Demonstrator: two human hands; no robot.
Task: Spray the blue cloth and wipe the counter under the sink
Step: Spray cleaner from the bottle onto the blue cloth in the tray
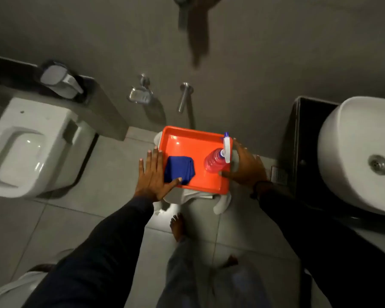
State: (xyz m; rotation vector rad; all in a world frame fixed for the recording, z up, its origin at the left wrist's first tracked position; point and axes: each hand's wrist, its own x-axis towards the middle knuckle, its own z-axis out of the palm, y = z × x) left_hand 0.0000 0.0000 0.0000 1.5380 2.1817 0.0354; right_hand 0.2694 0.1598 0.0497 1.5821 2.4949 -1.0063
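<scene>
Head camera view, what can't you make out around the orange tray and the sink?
- What the orange plastic tray rests on: white cloth drapes it.
- Dark counter under the white oval sink: basin overhangs it, right edge cuts it off.
- Label on the red spray bottle: too small.

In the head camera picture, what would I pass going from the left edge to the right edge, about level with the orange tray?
Toilet → left hand → blue cloth on the orange tray → spray bottle → right hand → dark counter → white sink.
</scene>
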